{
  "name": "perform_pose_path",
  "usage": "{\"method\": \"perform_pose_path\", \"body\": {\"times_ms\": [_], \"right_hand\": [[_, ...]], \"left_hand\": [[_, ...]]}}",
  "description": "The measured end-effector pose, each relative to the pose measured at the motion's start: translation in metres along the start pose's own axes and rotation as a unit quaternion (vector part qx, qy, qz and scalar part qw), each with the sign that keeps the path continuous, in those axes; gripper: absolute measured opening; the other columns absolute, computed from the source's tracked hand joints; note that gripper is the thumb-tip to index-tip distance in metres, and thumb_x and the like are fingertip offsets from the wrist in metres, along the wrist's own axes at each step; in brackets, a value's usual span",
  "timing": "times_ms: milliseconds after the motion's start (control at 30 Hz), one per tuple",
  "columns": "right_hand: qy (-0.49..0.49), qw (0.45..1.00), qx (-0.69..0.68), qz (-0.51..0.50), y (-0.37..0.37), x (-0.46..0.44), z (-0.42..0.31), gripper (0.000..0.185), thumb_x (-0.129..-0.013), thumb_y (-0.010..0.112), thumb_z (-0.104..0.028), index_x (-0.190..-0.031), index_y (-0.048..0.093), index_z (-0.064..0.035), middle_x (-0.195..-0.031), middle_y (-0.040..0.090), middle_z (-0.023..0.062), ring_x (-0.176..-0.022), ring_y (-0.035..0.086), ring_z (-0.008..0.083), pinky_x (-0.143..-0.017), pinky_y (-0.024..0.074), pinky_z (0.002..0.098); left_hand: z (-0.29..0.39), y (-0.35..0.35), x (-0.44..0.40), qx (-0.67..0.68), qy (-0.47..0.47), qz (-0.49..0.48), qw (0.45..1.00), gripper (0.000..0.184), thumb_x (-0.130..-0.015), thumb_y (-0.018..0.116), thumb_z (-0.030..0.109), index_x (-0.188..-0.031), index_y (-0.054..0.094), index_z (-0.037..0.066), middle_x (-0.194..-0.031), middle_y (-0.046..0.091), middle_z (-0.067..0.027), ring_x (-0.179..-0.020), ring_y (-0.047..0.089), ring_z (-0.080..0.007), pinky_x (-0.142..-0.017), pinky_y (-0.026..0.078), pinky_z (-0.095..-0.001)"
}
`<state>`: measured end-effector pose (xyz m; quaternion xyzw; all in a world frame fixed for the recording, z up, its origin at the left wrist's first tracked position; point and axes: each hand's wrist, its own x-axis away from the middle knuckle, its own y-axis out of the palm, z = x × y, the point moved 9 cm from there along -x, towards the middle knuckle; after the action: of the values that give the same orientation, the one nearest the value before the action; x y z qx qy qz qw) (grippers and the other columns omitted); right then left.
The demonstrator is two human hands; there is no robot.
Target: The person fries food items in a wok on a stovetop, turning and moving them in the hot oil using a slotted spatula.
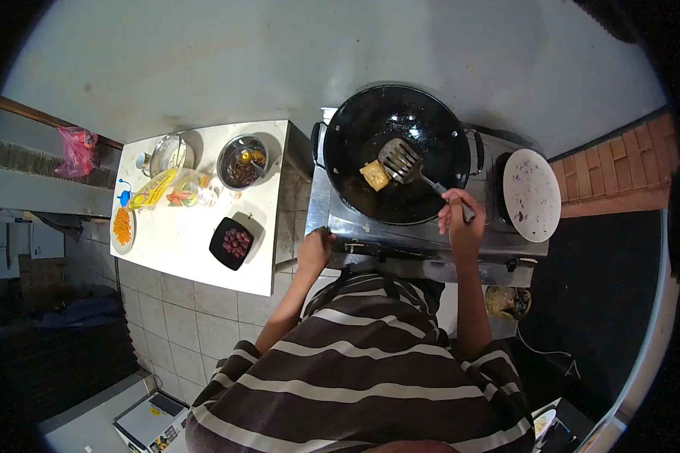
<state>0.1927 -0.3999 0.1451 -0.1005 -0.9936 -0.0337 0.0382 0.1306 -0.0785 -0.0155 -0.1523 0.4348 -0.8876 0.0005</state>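
Your stove point(323, 213) has a pan point(355, 124). Your right hand point(462, 214) holds a turner point(414, 171) by food point(373, 176); your left hand point(314, 250) is at the stove's front, grip hard to tell.

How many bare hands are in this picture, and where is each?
2: the bare left hand is at the front-left corner of the silver metal stove; the bare right hand holds the slotted metal spatula in the round black wok. No others show.

Left forearm point(282, 306) slanting forward and inward, left grip point(316, 248) curled, right forearm point(471, 302) stretched ahead, right grip point(462, 215) clenched
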Motion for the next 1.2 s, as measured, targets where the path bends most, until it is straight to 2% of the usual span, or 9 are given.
{"method": "perform_pose_path", "body": {"times_ms": [467, 567, 667, 767, 833, 867, 933, 1033, 1200], "right_hand": [[0.007, 1.000, 0.001, -0.018, 0.003, 0.016, -0.010, 0.018, -0.100, 0.056, -0.016, -0.091, 0.064, -0.0025, -0.064, 0.056, 0.0002, -0.052, 0.049, 0.0042, -0.044, 0.0363, 0.0211], [-0.014, 1.000, 0.002, -0.002, 0.000, 0.017, -0.016, 0.020, -0.100, 0.055, -0.015, -0.092, 0.064, -0.0003, -0.064, 0.057, 0.0033, -0.049, 0.050, 0.0068, -0.044, 0.0376, 0.0222], [-0.022, 0.999, 0.025, 0.023, -0.006, 0.017, -0.019, 0.018, -0.100, 0.055, -0.014, -0.093, 0.065, -0.0006, -0.065, 0.056, 0.0020, -0.052, 0.050, 0.0056, -0.046, 0.0378, 0.0214], [-0.070, 0.991, 0.106, 0.042, -0.008, 0.015, -0.023, 0.016, -0.100, 0.056, -0.012, -0.094, 0.066, -0.0012, -0.067, 0.057, 0.0000, -0.056, 0.051, 0.0038, -0.049, 0.0385, 0.0201], [-0.175, 0.952, 0.249, 0.031, 0.000, 0.017, -0.037, 0.007, -0.095, 0.060, -0.006, -0.097, 0.064, -0.0005, -0.077, 0.066, 0.0084, -0.071, 0.066, 0.0173, -0.063, 0.0499, 0.0304], [-0.176, 0.952, 0.249, 0.031, 0.003, 0.016, -0.037, 0.007, -0.095, 0.060, -0.006, -0.097, 0.064, -0.0005, -0.077, 0.066, 0.0084, -0.071, 0.066, 0.0173, -0.063, 0.0499, 0.0304], [-0.272, 0.912, 0.307, 0.014, 0.022, 0.023, -0.051, 0.006, -0.092, 0.061, -0.003, -0.097, 0.063, -0.0003, -0.083, 0.067, 0.0128, -0.080, 0.069, 0.0281, -0.070, 0.0521, 0.0364], [-0.303, 0.887, 0.349, -0.001, 0.038, 0.029, -0.056, 0.006, -0.092, 0.061, -0.003, -0.098, 0.064, -0.0016, -0.086, 0.067, 0.0140, -0.080, 0.068, 0.0326, -0.069, 0.0523, 0.0380], [-0.297, 0.885, 0.359, -0.016, 0.046, 0.030, -0.046, 0.008, -0.092, 0.062, -0.004, -0.100, 0.064, -0.0025, -0.087, 0.065, 0.0139, -0.077, 0.067, 0.0335, -0.068, 0.0523, 0.0398]], "left_hand": [[0.003, -0.001, 0.000, -0.004, 0.010, 0.006, 1.000, 0.024, -0.093, 0.061, 0.028, -0.095, 0.068, 0.005, -0.092, 0.068, -0.0249, -0.090, 0.066, -0.0444, -0.075, 0.051, -0.0532], [0.002, -0.003, 0.001, -0.004, 0.001, 0.005, 1.000, 0.025, -0.093, 0.061, 0.028, -0.097, 0.069, 0.005, -0.093, 0.068, -0.0251, -0.090, 0.066, -0.0446, -0.075, 0.051, -0.0534], [0.006, -0.005, 0.002, -0.003, -0.004, 0.002, 1.000, 0.025, -0.093, 0.060, 0.029, -0.098, 0.068, 0.005, -0.093, 0.068, -0.0249, -0.091, 0.066, -0.0447, -0.075, 0.051, -0.0538], [0.003, -0.002, 0.000, -0.014, -0.013, -0.004, 1.000, 0.024, -0.093, 0.061, 0.029, -0.097, 0.068, 0.006, -0.092, 0.069, -0.0242, -0.091, 0.066, -0.0446, -0.075, 0.051, -0.0539], [0.000, -0.001, 0.000, -0.022, -0.016, -0.005, 1.000, 0.024, -0.093, 0.061, 0.029, -0.096, 0.068, 0.006, -0.092, 0.069, -0.0238, -0.090, 0.066, -0.0445, -0.074, 0.051, -0.0539], [0.000, -0.001, 0.000, -0.017, -0.009, 0.000, 1.000, 0.023, -0.093, 0.062, 0.028, -0.095, 0.068, 0.006, -0.091, 0.069, -0.0236, -0.090, 0.065, -0.0452, -0.074, 0.050, -0.0542], [0.001, -0.002, 0.000, -0.010, -0.003, 0.006, 1.000, 0.023, -0.092, 0.063, 0.027, -0.093, 0.067, 0.005, -0.089, 0.068, -0.0233, -0.090, 0.064, -0.0460, -0.074, 0.049, -0.0545], [0.001, -0.002, 0.001, -0.017, -0.001, 0.007, 1.000, 0.023, -0.093, 0.062, 0.029, -0.095, 0.068, 0.007, -0.090, 0.069, -0.0232, -0.088, 0.067, -0.0440, -0.073, 0.051, -0.0534], [0.000, -0.001, 0.001, -0.006, -0.006, 0.010, 1.000, 0.023, -0.092, 0.061, 0.028, -0.098, 0.069, 0.007, -0.093, 0.070, -0.0216, -0.091, 0.067, -0.0420, -0.075, 0.052, -0.0513]]}}
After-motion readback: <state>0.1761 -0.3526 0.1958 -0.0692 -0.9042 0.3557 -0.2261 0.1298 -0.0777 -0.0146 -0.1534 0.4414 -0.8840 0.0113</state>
